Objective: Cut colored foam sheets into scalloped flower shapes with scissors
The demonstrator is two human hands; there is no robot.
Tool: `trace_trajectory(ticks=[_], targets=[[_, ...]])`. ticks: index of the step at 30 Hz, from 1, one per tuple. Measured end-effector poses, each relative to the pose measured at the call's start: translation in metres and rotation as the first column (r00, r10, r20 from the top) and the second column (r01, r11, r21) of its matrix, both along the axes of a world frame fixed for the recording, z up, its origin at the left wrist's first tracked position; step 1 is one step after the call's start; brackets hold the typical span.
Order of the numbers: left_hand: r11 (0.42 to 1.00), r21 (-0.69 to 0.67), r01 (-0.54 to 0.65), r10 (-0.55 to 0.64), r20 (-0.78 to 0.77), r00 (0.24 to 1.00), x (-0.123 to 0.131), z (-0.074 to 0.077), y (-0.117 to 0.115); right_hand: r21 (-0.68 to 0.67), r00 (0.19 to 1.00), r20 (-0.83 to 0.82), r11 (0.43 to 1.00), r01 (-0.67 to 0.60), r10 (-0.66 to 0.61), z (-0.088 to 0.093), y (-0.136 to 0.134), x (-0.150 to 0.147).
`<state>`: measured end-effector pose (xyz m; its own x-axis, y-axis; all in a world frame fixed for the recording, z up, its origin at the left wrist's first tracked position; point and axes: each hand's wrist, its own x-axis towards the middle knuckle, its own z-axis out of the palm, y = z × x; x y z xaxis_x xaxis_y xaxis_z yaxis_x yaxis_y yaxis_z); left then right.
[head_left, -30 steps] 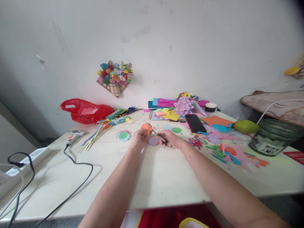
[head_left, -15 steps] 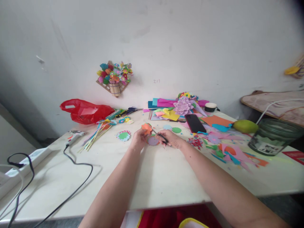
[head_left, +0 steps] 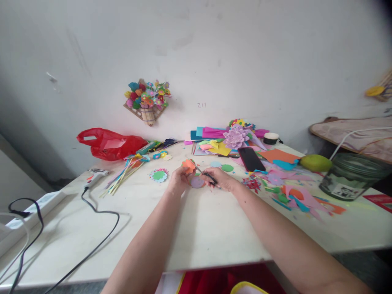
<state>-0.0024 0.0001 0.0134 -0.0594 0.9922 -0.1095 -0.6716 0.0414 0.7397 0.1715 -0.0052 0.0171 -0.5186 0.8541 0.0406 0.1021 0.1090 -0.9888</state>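
Near the middle of the white table [head_left: 214,228], my left hand [head_left: 179,179] is closed on an orange flower-shaped piece [head_left: 188,165]. My right hand [head_left: 219,178] is closed round the dark handles of the scissors [head_left: 209,177]. The scissor blades point up and left, beside the orange piece's right edge. Below the hands lies a purple round piece [head_left: 197,182]. Behind my right hand lie a light blue piece [head_left: 216,163] and a green oval [head_left: 227,168]. A scalloped piece with a green centre [head_left: 159,175] is to the left.
On the left are a red bag [head_left: 113,143], thin strips [head_left: 125,175], a glue gun [head_left: 97,177] with its cable and a power strip [head_left: 36,209]. To the right lie a phone [head_left: 251,159], coloured scraps [head_left: 301,196], a green fruit [head_left: 315,163] and a glass jar [head_left: 349,175].
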Motion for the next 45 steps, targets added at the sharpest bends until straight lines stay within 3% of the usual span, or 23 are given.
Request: trace_trajectory(ticks=[18, 26, 31, 37, 45], targets=[[1.0, -0.02, 0.01, -0.009, 0.024, 1.0, 0.0, 0.0, 0.0, -0.007, 1.0, -0.018, 1.0, -0.012, 0.012, 0.004, -0.004, 0.0], [0.999, -0.031, -0.021, 0.022, 0.051, 0.998, 0.006, 0.007, -0.005, 0.042, 0.998, -0.063, 0.999, 0.01, -0.007, -0.006, 0.002, -0.002], [1.0, 0.026, -0.009, 0.008, 0.04, 0.999, 0.007, 0.006, -0.007, 0.029, 0.995, -0.095, 0.999, 0.016, -0.013, -0.011, 0.007, -0.001], [0.998, 0.067, 0.007, -0.008, 0.021, 1.0, 0.007, 0.005, -0.01, 0.044, 0.994, -0.112, 0.999, 0.024, -0.019, -0.004, 0.001, -0.001], [0.989, 0.113, 0.098, -0.091, -0.062, 0.994, 0.01, 0.004, -0.011, 0.023, 0.992, -0.12, 0.999, 0.045, -0.042, -0.004, -0.001, -0.004]])
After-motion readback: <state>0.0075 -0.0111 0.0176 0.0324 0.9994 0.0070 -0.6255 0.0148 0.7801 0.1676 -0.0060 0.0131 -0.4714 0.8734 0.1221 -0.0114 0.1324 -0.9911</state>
